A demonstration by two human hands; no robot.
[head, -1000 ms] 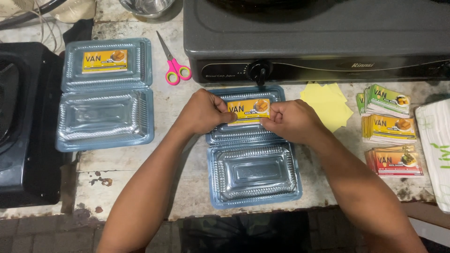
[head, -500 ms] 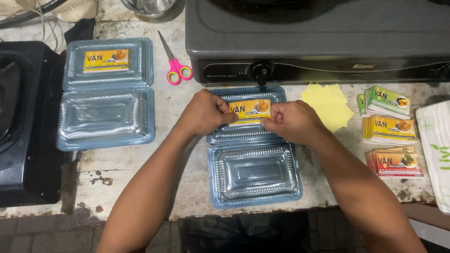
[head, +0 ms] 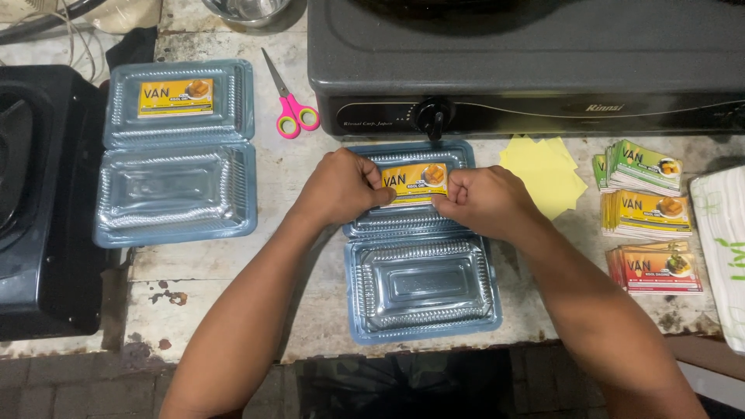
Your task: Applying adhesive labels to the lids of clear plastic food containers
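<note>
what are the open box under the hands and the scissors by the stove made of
Open clear hinged box: thin moulded plastic by the look, glossy, with ribbed walls and glare. Pink-handled scissors: shiny blades, probably steel, with smooth plastic loops. Both hands, left hand and right hand, press a yellow label, likely glossy paper.

A yellow label [head: 415, 185] sits on the clear, blue-rimmed ribbed container [head: 423, 291]. Pink-handled scissors [head: 289, 105] lie beside a dark grey stove [head: 528, 62]. 3 sticker stacks [head: 648, 217]: green, yellow, perhaps red. Pale yellow backing papers [head: 543, 171].
</note>
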